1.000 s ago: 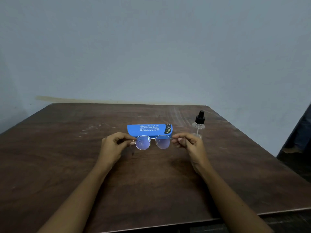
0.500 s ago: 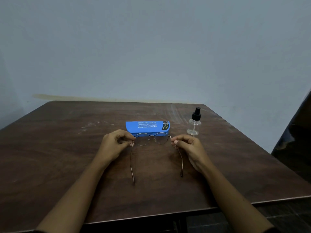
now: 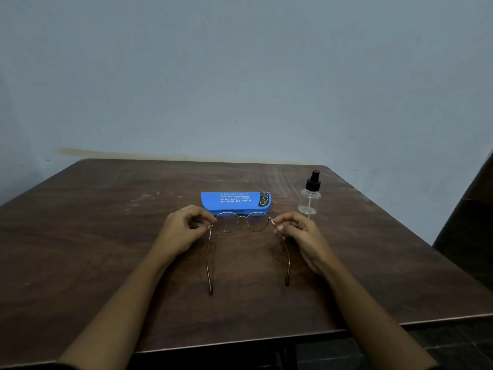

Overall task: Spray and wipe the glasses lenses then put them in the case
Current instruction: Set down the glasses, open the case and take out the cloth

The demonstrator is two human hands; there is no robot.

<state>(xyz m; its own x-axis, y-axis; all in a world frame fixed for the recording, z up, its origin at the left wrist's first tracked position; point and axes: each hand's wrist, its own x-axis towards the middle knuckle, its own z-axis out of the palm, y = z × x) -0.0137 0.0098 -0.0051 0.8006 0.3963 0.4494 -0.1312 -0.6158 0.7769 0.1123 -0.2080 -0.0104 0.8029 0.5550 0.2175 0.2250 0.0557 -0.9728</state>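
Fingers (image 3: 205, 227): left hand (image 3: 181, 233) and right hand (image 3: 302, 236) each pinching a hinge corner of glasses (image 3: 242, 217), low over table (image 3: 106, 236). Blue case (image 3: 234, 201) closed, just behind lenses; spray bottle (image 3: 309, 196) upright beyond right hand, near right edge. Open tabletop left and near. Changed since a second ago: lenses no longer glaring blue, temples now spread toward near edge.
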